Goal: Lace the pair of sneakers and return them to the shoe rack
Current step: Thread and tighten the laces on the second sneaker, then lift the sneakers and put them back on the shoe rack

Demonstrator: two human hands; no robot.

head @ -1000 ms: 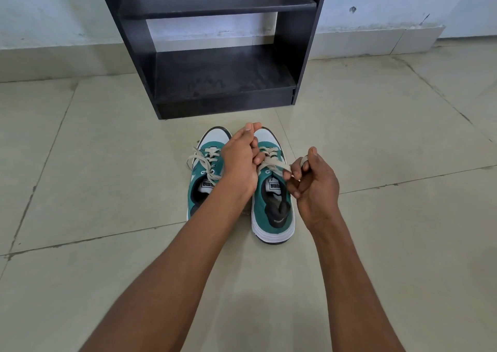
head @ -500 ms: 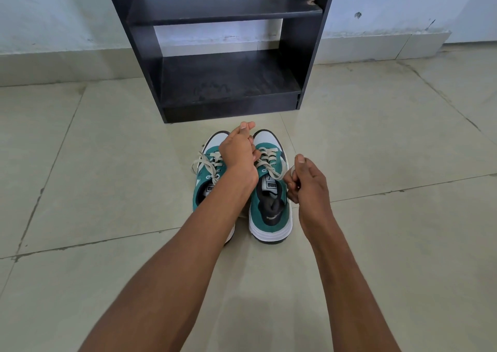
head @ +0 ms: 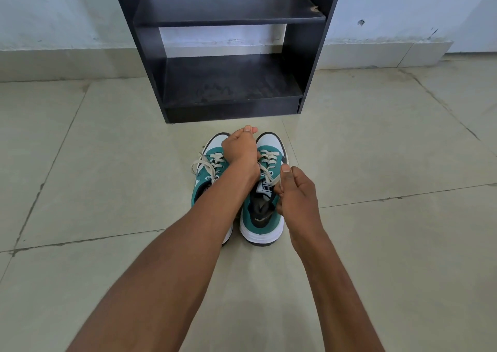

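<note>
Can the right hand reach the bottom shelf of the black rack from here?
Probably yes, with a stretch. The right hand is busy pinching the lace of the right sneaker. The floor between the sneakers and the bottom shelf is bare, so nothing blocks the way.

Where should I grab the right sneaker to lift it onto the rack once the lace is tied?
Probably at the heel collar of the right sneaker, coming from above and behind. Its heel faces you, its toe points at the shoe rack, and the opening is clear, so fingers can hook inside without disturbing the lace.
</note>
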